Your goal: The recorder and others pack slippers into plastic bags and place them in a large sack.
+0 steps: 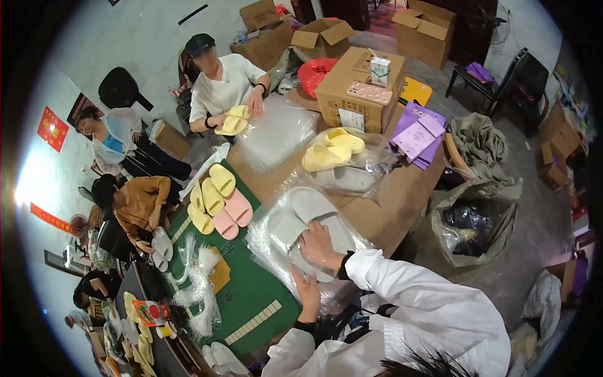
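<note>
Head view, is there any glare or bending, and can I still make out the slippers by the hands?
In the head view, strong glare washes out part of the left wall; in the head view, black fills the corners and the red poster leans near the rim; in the head view, the clear plastic shines, but the gray slippers remain readable.

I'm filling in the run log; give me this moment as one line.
right hand: on grey slippers; left hand: at clear plastic; yellow slippers, pink slippers: on green mat; co-worker: holding yellow pair
</note>
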